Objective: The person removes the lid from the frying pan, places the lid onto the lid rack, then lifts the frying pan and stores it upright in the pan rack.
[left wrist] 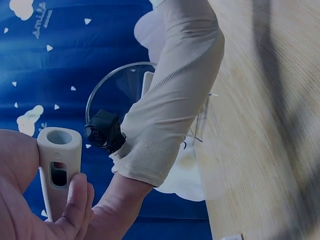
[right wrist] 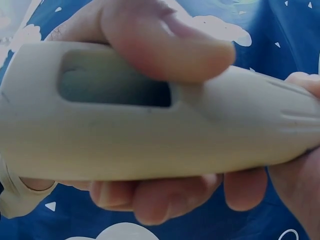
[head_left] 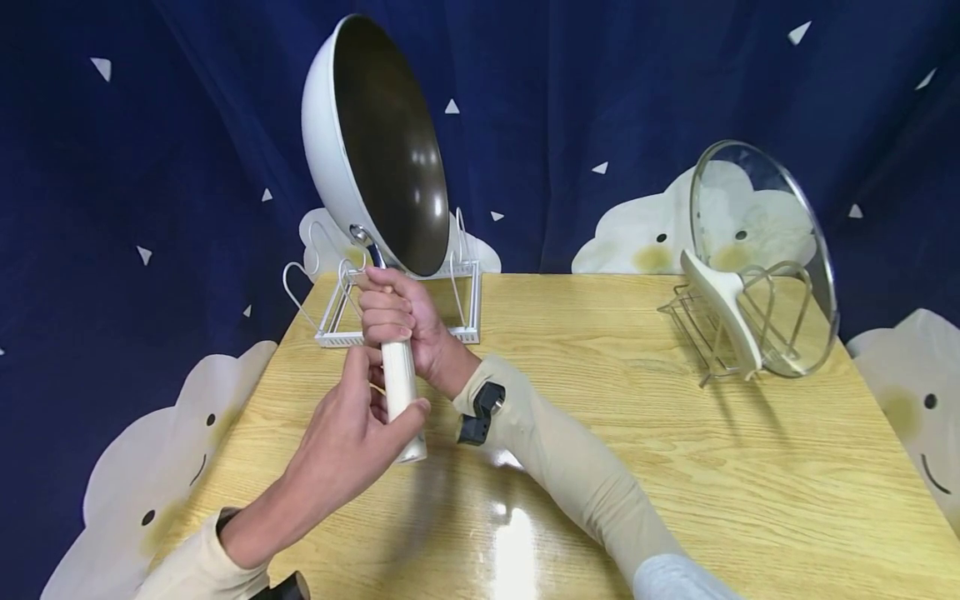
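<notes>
A white wok with a dark inside is held up above the table, tilted on its side with its handle pointing down. My right hand grips the upper part of the white handle, close to the metal joint. Lower down, my left hand holds the handle's end between thumb and fingers. The left wrist view shows the round opening and the slot in that handle end. Seen close in the right wrist view, the left thumb lies over the slot's edge, and part of the right hand shows at the right.
Behind the hands, a white rack with wire hoops stands on the wooden table. At the right, a glass lid with a white handle leans in a metal wire stand. A blue curtain hangs behind the table.
</notes>
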`<state>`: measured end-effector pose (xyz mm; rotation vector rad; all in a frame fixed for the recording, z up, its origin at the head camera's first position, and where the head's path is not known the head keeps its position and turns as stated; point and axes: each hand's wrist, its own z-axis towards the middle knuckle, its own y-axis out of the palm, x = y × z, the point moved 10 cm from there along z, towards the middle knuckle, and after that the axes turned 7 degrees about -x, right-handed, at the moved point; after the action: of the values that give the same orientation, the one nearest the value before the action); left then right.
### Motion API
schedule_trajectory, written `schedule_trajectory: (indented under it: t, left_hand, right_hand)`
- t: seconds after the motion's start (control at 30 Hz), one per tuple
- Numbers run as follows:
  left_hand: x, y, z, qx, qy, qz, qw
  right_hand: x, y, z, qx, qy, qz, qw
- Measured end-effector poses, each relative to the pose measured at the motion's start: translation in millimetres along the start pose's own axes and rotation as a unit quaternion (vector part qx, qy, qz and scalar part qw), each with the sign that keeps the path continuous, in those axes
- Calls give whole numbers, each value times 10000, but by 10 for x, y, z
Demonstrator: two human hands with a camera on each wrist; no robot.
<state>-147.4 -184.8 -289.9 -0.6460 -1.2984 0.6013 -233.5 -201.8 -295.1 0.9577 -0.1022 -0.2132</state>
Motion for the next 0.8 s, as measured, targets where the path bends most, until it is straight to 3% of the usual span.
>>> schedule_trajectory:
  t: [0.8]
  left_hand:
    - [-124, 112, 42, -90, -221, -105, 9997]
  right_hand:
    - [-51, -115, -96, -14, -32, 72, 10000]
